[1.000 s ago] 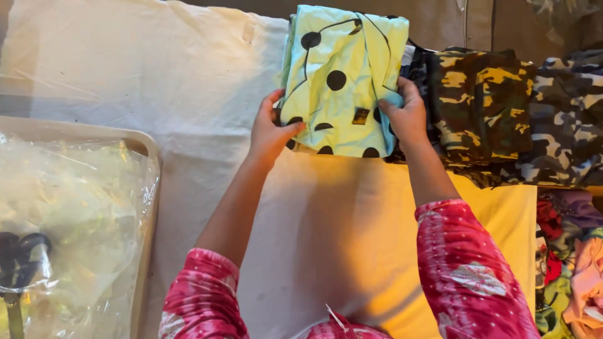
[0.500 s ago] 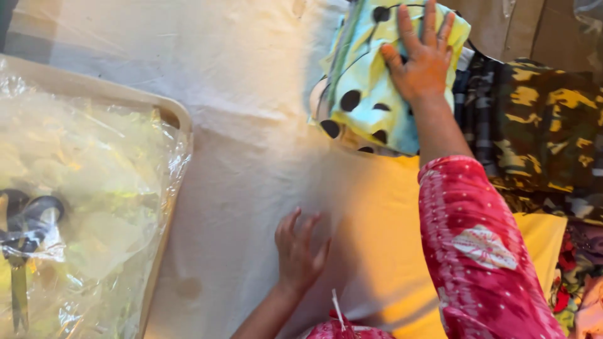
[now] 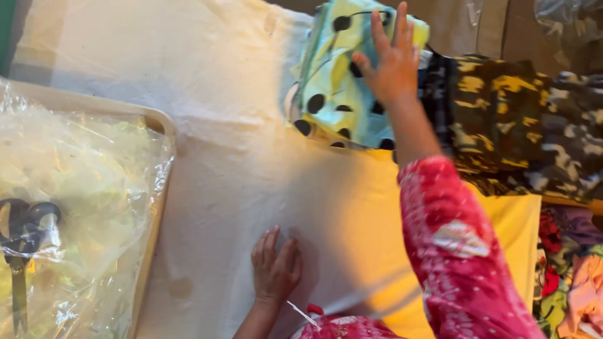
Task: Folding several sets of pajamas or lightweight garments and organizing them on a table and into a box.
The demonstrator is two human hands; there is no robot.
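**Folded spotted cloth pressed flat at the far edge of the cloth-covered table**

Nearest the camera, the left hand [image 3: 275, 270] is laid palm-down on the pale cream cloth covering the table [image 3: 232, 157], fingers together and slightly curled, with nothing held; the surface is simply being steadied. Just to the left, a beige tray [image 3: 160, 122] filled with crinkled clear plastic bags [image 3: 81, 207] is seen, and a pair of black-handled scissors [image 3: 22, 242] is lying among them. To the right, a yellow sheet [image 3: 502, 238] is spread over the cream cloth, and bright floral fabrics [image 3: 571, 276] are bundled at the table's right edge.

Further out, the right arm in its pink-and-white patterned sleeve [image 3: 458, 251] is stretched across the table. The right hand [image 3: 392, 66] is flat, fingers splayed, pressed on top of the folded mint-green cloth with black dots [image 3: 339, 94]; nothing is gripped. That folded piece is sitting at the far side of the table, touching a stack of folded camouflage-print garments [image 3: 521, 125] on its right.

For a neat result, pressure is best spread through the whole palm, so the layers are flattened without being dragged askew. The near edge of the fold, which looks slightly lifted, would benefit from being smoothed down, and the piece is best kept square beside the camouflage stack.
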